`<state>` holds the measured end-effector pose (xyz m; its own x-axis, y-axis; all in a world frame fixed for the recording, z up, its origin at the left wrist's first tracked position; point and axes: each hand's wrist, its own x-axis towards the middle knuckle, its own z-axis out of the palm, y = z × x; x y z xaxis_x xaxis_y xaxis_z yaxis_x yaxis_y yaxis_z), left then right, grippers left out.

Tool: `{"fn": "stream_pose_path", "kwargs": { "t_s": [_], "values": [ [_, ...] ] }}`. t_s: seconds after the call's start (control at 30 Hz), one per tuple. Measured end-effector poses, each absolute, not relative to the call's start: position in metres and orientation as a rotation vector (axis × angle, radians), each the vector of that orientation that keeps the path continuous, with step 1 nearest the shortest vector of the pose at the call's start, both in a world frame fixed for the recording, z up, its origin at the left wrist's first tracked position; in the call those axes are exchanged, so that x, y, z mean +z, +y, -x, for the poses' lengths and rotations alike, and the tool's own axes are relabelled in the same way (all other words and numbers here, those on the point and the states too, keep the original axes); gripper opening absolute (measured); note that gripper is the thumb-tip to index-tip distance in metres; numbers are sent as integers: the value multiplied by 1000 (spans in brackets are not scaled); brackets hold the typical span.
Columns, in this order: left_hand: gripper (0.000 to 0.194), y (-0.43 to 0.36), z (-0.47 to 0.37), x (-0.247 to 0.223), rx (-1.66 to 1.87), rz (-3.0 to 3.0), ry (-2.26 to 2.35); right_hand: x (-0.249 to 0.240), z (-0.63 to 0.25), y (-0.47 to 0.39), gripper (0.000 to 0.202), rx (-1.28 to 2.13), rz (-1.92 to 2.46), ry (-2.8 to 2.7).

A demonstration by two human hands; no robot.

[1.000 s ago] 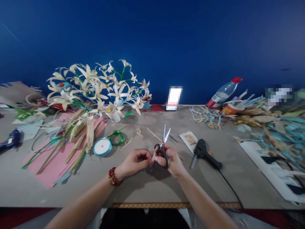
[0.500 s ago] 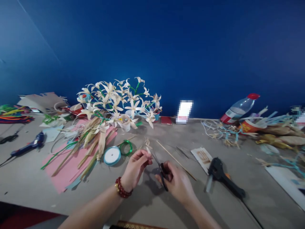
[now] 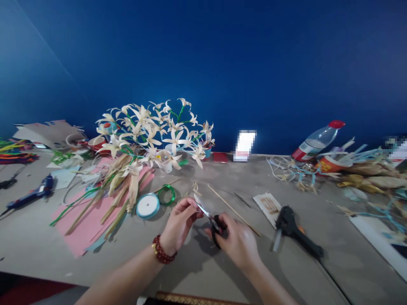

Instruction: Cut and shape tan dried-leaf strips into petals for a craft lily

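My right hand [image 3: 238, 241] is wrapped round the black handles of a pair of scissors [image 3: 204, 210], fingers through the loops. The blades point up and left, to the fingertips of my left hand [image 3: 181, 220]. My left hand, with a beaded red bracelet on its wrist, is closed in a pinch; a small pale piece, perhaps husk, seems to sit in it, mostly hidden by fingers and blades. Just beyond lie pale curled scraps [image 3: 195, 186]. A thin wooden stick [image 3: 233, 209] lies to the right of the scissors.
White artificial flowers [image 3: 152, 131] stand at the back. Left of my hands are a ribbon spool [image 3: 148, 206], green ribbon [image 3: 167, 195], dried husks [image 3: 119, 207] and pink paper [image 3: 73, 224]. A black glue gun [image 3: 297, 233] lies right; a blue one [image 3: 32, 195] far left. A bottle [image 3: 318, 142] leans at the back.
The scissor blades have turned slightly and now catch the light, lying closer to the left fingertips. The whole view has shifted a little; both hands keep their holds.
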<state>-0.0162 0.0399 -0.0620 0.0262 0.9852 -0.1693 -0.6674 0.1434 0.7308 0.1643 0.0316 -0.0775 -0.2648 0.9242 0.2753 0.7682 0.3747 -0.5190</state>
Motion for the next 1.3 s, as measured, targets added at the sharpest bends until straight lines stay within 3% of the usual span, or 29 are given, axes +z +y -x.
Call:
{"fn": "stream_pose_path", "kwargs": {
  "t_s": [0.87,1.3],
  "values": [
    [20,39,16,-67,1376,-564,770,-76,-163,30,29,433,1506,-2097],
    [25,38,15,-58,1403,-662,904,-71,-164,35,40,878,1417,-2014]
  ]
}}
